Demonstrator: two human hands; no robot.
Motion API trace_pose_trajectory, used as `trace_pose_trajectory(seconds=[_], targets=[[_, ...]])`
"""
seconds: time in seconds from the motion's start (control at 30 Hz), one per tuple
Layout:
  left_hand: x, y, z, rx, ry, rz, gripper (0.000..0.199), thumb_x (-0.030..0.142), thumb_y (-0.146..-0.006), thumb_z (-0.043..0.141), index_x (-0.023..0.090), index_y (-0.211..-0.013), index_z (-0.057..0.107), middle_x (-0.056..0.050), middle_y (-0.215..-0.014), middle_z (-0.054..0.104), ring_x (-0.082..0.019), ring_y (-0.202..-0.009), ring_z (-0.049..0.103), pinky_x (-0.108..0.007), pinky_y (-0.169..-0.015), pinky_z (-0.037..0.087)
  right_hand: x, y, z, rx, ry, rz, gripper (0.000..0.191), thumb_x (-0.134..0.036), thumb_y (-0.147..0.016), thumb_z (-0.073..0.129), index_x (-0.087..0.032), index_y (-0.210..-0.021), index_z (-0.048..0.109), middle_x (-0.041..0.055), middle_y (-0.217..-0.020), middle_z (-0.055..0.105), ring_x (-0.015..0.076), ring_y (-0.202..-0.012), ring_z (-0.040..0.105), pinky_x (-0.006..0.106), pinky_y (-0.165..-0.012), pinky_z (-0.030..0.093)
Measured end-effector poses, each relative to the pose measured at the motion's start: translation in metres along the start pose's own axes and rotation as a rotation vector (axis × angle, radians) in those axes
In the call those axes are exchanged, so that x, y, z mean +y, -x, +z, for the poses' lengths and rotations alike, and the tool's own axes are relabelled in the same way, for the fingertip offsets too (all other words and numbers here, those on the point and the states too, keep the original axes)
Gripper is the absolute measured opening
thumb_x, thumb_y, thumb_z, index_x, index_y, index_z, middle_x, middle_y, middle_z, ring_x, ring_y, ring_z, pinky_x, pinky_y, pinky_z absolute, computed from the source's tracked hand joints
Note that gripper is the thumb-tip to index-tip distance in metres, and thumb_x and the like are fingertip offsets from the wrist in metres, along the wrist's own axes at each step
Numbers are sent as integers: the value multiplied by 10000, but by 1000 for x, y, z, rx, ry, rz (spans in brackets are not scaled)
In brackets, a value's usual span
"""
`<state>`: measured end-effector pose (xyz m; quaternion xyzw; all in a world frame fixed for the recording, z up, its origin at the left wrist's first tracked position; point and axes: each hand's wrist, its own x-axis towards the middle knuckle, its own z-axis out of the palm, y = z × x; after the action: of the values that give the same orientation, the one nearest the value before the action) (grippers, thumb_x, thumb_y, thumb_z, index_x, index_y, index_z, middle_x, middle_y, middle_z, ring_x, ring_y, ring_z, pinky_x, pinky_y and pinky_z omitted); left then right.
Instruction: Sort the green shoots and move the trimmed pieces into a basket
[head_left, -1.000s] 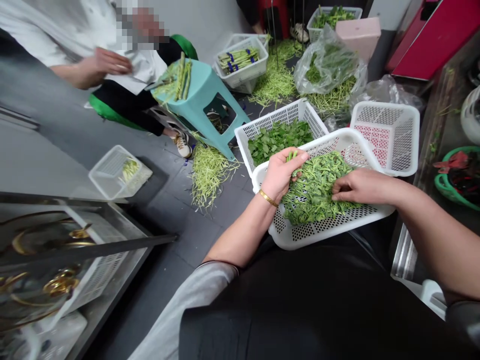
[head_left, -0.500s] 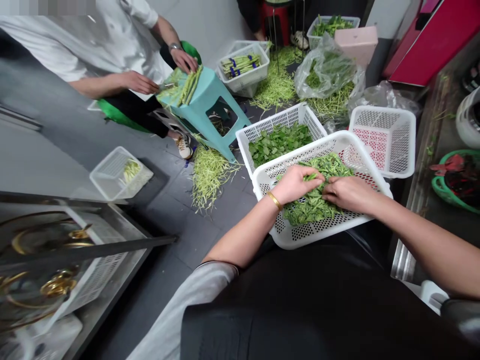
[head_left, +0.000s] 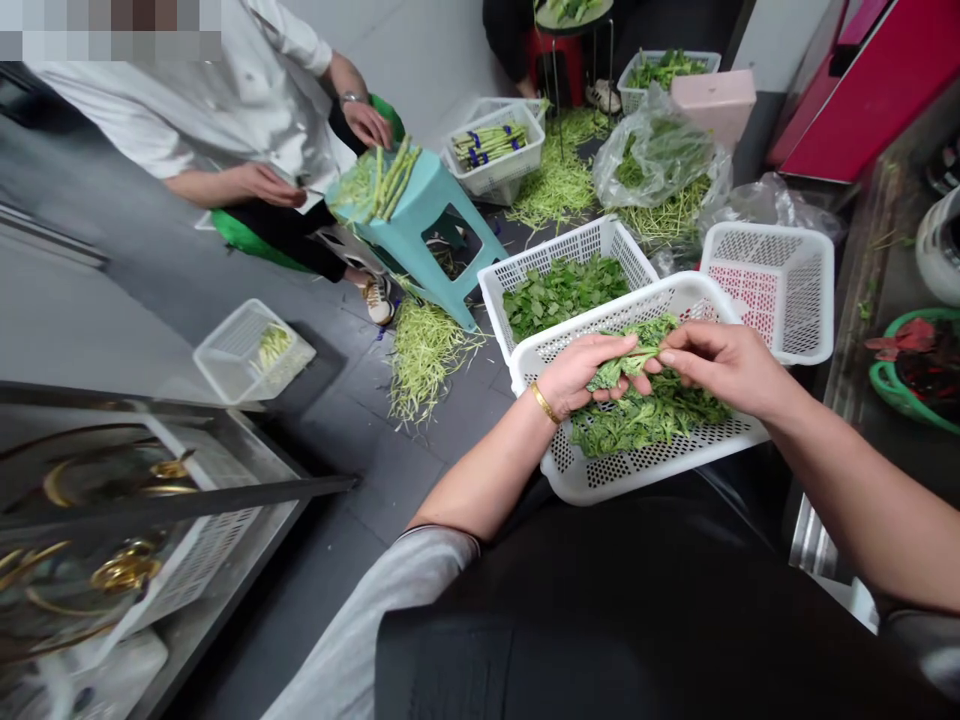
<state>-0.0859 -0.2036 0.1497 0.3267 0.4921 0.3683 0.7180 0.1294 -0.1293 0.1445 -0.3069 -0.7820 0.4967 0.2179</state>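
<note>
**Leafy sprig point(head_left: 616, 374) held between two hands above a white basket point(head_left: 596, 494)**

Nearest: black apron point(head_left: 645, 610), basket just beyond; whatever bears it is out of my sight. Left hand point(head_left: 579, 374), bracelet point(head_left: 545, 403) at the wrist, is curled around the sprig, thumb on top, fingers beneath. Right hand point(head_left: 727, 365) comes in opposite, thumb and forefinger seemingly pinched on the sprig's other end.

Key relation: sprig lies crosswise between the hands, long axis running from left palm to right fingertips, rising slightly away from the wearer. Left has the leafy bulk; right has only the tip.

Below, a pile of greens point(head_left: 652, 420) covers much of the basket floor.

Hard to make out: the sprig's palm end, covered by left fingers; the tip inside the right pinch; greens under both hands.

Beyond: second basket point(head_left: 559, 245) of dark leaves point(head_left: 566, 288), partly behind the near rim. Farther, blue-green stool point(head_left: 429, 195) with stalks point(head_left: 394, 180); a co-worker's hand point(head_left: 367, 125) beside them. Farthest, someone's shoe point(head_left: 604, 96), body mostly cut off.
</note>
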Motion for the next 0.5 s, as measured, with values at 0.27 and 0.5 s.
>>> trace_pose_trajectory(seconds=[0.27, 0.5], targets=[[0, 1, 7, 102, -160, 218, 567, 595, -598, 1054, 158, -813, 762, 6, -714, 717, -50, -525, 539, -206, -484, 392, -5, 2, 17, 51, -212, 85, 331, -520, -875, 740, -249, -745, 602, -3, -651, 554, 160, -613, 520, 314, -584, 439], [3, 9, 8, -5, -114, 382, 445, 580, -757, 937, 207, -797, 697, 6, -684, 692, -70, -492, 533, -221, -431, 379, 17, 1, -5, 18, -366, 187, 320, -527, -874, 761, -220, -848, 676, 24, -776, 656, 140, -597, 557, 305, -570, 502]])
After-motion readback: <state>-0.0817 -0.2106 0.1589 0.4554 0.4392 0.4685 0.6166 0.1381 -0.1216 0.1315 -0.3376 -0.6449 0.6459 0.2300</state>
